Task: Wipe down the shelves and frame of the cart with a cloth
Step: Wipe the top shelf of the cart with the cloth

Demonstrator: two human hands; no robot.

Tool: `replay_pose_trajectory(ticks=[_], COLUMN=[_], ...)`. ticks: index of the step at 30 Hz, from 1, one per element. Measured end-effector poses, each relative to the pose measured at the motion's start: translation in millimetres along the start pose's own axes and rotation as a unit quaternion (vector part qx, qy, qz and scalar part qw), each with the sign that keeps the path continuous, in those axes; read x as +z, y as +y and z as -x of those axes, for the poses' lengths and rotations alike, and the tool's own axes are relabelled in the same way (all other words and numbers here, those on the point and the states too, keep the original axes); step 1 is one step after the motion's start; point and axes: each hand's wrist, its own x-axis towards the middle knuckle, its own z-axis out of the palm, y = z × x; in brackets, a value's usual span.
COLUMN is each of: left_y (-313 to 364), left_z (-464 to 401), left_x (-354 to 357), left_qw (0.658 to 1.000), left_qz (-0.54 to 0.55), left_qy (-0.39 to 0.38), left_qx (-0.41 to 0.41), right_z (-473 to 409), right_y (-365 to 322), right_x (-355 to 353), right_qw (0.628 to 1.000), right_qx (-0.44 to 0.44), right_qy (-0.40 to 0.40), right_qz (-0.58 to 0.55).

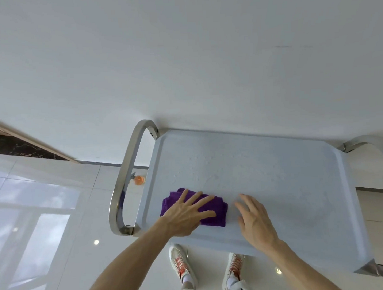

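Note:
The cart's pale blue-grey top shelf [275, 180] fills the middle of the view, with fine droplets on its far half. A folded purple cloth [215, 216] lies near the shelf's front left corner. My left hand [187, 213] presses flat on the cloth with fingers spread. My right hand [255, 221] lies just right of the cloth with straight fingers on the bare shelf, holding nothing. Curved steel handles of the frame rise at the left end [124, 176] and the right end [375, 143].
A white wall [182, 57] stands directly behind the cart. An orange spray bottle [139, 180] shows below the left handle. Glossy white floor tiles [46, 217] spread to the left. My two shoes [180, 263] stand under the shelf's front edge.

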Motion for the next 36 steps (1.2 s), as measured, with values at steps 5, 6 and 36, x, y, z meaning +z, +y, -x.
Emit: replay_pose_trajectory(ticks=[5, 6, 36], left_y=[5.2, 8.1, 1.8], left_z=[-1.6, 1.7, 1.8], left_x=[18.4, 21.2, 94.1], left_qw=[0.990, 0.978, 0.951], left_qz=[0.008, 0.042, 0.073], left_qy=[0.062, 0.069, 0.221], left_qx=[-0.127, -0.193, -0.205], right_z=[-14.3, -16.4, -23.0], right_y=[11.3, 10.8, -13.2], right_x=[5.9, 8.4, 97.6], right_qw=[0.997, 0.996, 0.974], right_qx=[-0.049, -0.052, 0.080], right_qy=[0.057, 0.066, 0.152], right_qz=[0.010, 0.007, 0.147])
